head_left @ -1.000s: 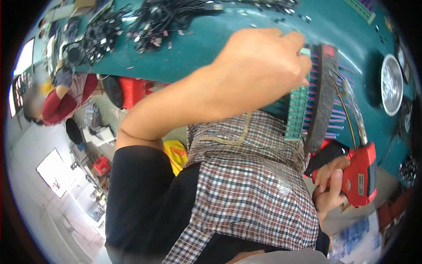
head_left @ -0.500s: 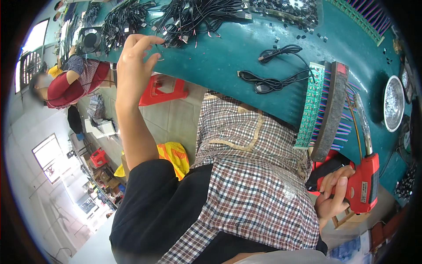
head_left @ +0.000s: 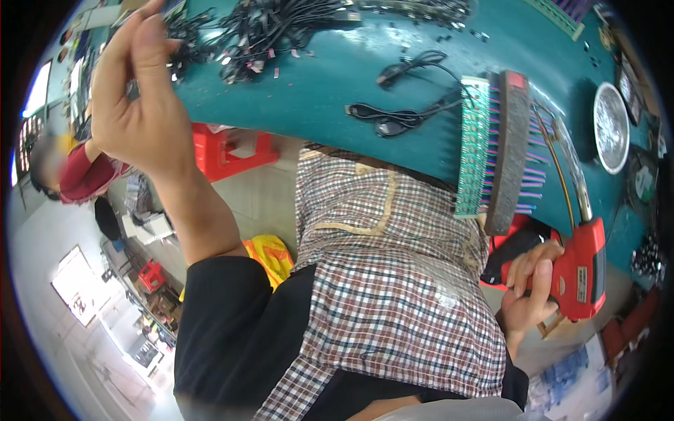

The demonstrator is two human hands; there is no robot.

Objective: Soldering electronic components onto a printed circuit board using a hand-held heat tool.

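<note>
My left hand (head_left: 137,105) is raised above the table's left part, near the black cable bundles. Its fingers stretch upward with nothing visible in them. My right hand (head_left: 530,288) grips a red soldering gun (head_left: 584,274), whose metal barrel slants up towards the table. Close to the barrel lies a green circuit board strip (head_left: 472,147) at the table edge. Rows of coloured wires (head_left: 537,160) run from the strip beneath a dark grey bar (head_left: 507,154). Two coiled black cables (head_left: 400,119) rest left of the strip, one reaching its upper end.
Black cable bundles (head_left: 260,35) are heaped along the far side of the green table (head_left: 295,105). A metal bowl (head_left: 611,128) stands at right. A red stool (head_left: 228,151) is beyond the near edge. Another person (head_left: 88,172) sits at far left.
My left hand has moved left and up, away from the cable bundles' near ends, and its fingers have straightened. My right hand keeps its grip on the soldering gun. The view has shifted slightly.
</note>
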